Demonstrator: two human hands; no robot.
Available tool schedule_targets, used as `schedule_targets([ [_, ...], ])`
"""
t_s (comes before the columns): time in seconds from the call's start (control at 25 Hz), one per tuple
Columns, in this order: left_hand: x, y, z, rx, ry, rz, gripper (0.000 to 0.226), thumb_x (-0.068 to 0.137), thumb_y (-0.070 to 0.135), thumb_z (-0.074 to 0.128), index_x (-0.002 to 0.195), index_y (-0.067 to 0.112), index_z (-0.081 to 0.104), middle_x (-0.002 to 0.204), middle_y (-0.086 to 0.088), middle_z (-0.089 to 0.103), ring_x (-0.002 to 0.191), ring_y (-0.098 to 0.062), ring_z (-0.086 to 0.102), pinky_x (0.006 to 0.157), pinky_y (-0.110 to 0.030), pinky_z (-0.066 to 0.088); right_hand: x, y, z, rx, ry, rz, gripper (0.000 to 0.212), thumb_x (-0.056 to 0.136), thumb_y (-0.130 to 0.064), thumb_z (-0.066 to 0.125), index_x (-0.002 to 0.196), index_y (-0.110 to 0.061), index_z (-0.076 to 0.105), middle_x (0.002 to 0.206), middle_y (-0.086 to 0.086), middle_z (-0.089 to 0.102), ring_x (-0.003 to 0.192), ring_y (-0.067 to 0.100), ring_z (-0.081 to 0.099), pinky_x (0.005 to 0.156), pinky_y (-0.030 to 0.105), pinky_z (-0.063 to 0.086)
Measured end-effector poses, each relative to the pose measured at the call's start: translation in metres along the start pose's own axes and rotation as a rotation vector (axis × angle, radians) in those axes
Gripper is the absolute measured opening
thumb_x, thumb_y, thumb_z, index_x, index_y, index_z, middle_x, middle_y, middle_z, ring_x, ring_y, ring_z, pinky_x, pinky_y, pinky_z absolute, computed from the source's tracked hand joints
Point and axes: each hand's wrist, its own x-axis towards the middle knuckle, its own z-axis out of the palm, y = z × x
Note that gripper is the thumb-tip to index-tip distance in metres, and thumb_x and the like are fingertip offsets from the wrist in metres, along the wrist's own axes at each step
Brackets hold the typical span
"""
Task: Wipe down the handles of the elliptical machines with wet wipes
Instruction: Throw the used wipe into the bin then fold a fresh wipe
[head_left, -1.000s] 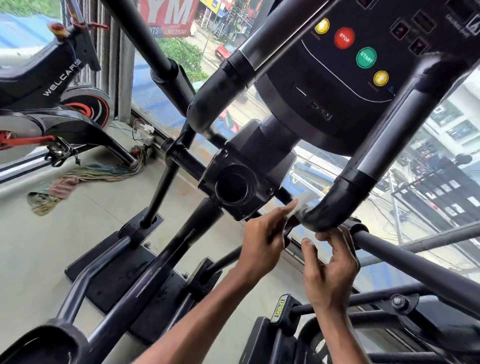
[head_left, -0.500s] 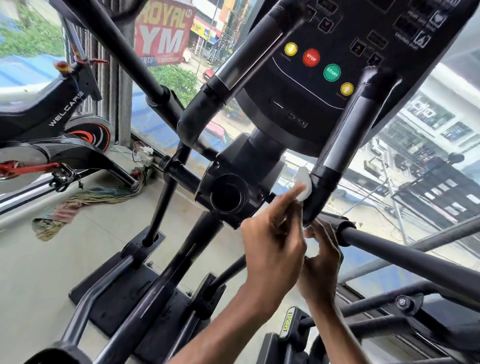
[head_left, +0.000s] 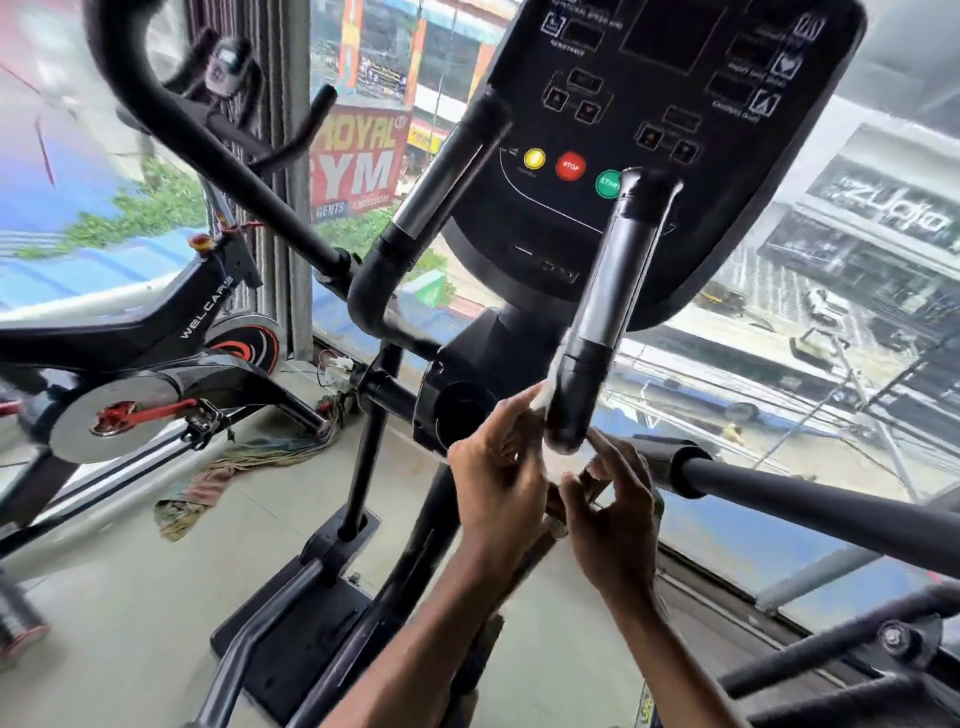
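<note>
Pinching the wet wipe (head_left: 546, 397) against the handle (head_left: 597, 312), left hand (head_left: 498, 480) grip closed; right hand (head_left: 618, 514) grip half-curled, hold unclear

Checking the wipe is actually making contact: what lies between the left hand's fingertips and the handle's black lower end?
Head view: a white wet wipe, pinched by the left hand, lies against the black tubular handle.

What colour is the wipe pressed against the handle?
White. The wet wipe shows best in the head view, held by the left hand against the handle.
</note>
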Motion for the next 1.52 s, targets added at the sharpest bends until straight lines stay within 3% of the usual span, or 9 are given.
schedule_targets([
  [0.12, -0.014, -0.029, -0.012, 0.065, -0.057, -0.021, 0.023, 0.1, 0.007, 0.061, 0.113, 0.019, 0.075, 0.075, 0.012, 0.069, 0.061, -0.002, 0.054, 0.056, -0.023, 0.042, -0.001, 0.002, -0.003, 0.058, -0.002, -0.033, 0.048, 0.089, -0.027, 0.062, 0.134, -0.013, 0.066, 0.11, 0.003, 0.066, 0.096, 0.03, 0.065, 0.089, 0.046, 0.055],
  [0.28, -0.025, -0.055, -0.005, 0.037, -0.096, -0.168, 0.018, 0.101, 0.008, 0.063, 0.108, 0.019, 0.076, 0.085, 0.013, 0.073, 0.073, 0.001, 0.059, 0.067, -0.025, 0.047, -0.001, 0.003, -0.003, 0.04, -0.007, 0.002, 0.052, 0.083, -0.023, 0.059, 0.135, -0.016, 0.066, 0.119, -0.006, 0.066, 0.101, 0.023, 0.064, 0.091, 0.05, 0.054],
  [0.56, 0.008, -0.088, 0.019, 0.007, -0.204, -0.362, 0.016, 0.094, -0.008, 0.059, 0.097, -0.002, 0.074, 0.094, -0.012, 0.078, 0.09, -0.017, 0.069, 0.084, -0.035, 0.055, -0.002, 0.009, -0.002, 0.045, 0.005, 0.006, 0.055, 0.082, -0.024, 0.057, 0.136, -0.015, 0.065, 0.115, -0.005, 0.066, 0.098, 0.007, 0.054, 0.092, 0.046, 0.053],
  [0.84, 0.004, -0.037, 0.001, -0.318, -0.151, -0.336, 0.021, 0.096, -0.015, 0.053, 0.11, -0.012, 0.069, 0.094, -0.01, 0.076, 0.09, -0.017, 0.071, 0.084, -0.025, 0.057, -0.002, 0.013, 0.001, 0.114, 0.009, 0.011, 0.056, 0.082, -0.026, 0.058, 0.137, -0.018, 0.065, 0.123, -0.005, 0.067, 0.107, 0.022, 0.064, 0.092, 0.05, 0.054],
  [0.96, -0.002, -0.014, -0.007, -0.438, -0.023, -0.393, 0.027, 0.094, -0.009, 0.057, 0.098, 0.005, 0.08, 0.093, -0.01, 0.078, 0.087, -0.017, 0.074, 0.082, -0.026, 0.059, -0.004, 0.021, 0.001, 0.116, -0.033, -0.02, 0.053, 0.09, -0.032, 0.062, 0.141, -0.017, 0.062, 0.132, -0.002, 0.066, 0.111, 0.028, 0.065, 0.094, 0.051, 0.053],
  [1.16, -0.021, -0.004, -0.018, -0.355, 0.195, -0.548, 0.017, 0.097, -0.005, 0.057, 0.109, -0.009, 0.068, 0.108, -0.026, 0.073, 0.107, -0.039, 0.072, 0.098, -0.046, 0.058, -0.024, 0.006, 0.003, 0.175, 0.018, 0.122, 0.061, 0.083, -0.03, 0.06, 0.142, -0.018, 0.058, 0.137, -0.003, 0.063, 0.111, 0.023, 0.064, 0.099, 0.042, 0.052],
  [1.32, -0.043, 0.007, -0.023, -0.181, 0.155, -0.601, 0.021, 0.097, -0.005, 0.051, 0.096, 0.003, 0.07, 0.094, -0.014, 0.074, 0.093, -0.029, 0.073, 0.09, -0.044, 0.06, -0.044, -0.012, 0.005, 0.313, -0.014, 0.171, 0.051, 0.086, -0.035, 0.063, 0.134, -0.019, 0.063, 0.121, -0.008, 0.065, 0.096, 0.004, 0.064, 0.086, 0.037, 0.058],
  [1.44, -0.056, 0.022, -0.027, -0.113, 0.103, -0.629, 0.023, 0.097, -0.004, 0.05, 0.094, 0.007, 0.069, 0.086, -0.008, 0.075, 0.084, -0.022, 0.072, 0.086, -0.043, 0.059, -0.049, -0.021, 0.005, 0.408, -0.141, 0.296, 0.05, 0.09, -0.037, 0.076, 0.135, -0.021, 0.063, 0.121, -0.006, 0.07, 0.1, 0.009, 0.069, 0.079, 0.011, 0.053],
  [1.52, -0.061, 0.032, -0.034, -0.068, 0.072, -0.649, 0.022, 0.098, -0.002, 0.051, 0.094, 0.009, 0.07, 0.086, -0.007, 0.075, 0.083, -0.02, 0.073, 0.082, -0.038, 0.061, -0.05, -0.026, 0.009, 0.442, -0.164, 0.353, 0.045, 0.087, -0.035, 0.081, 0.129, -0.023, 0.066, 0.112, -0.007, 0.074, 0.096, 0.008, 0.069, 0.08, 0.014, 0.054],
])
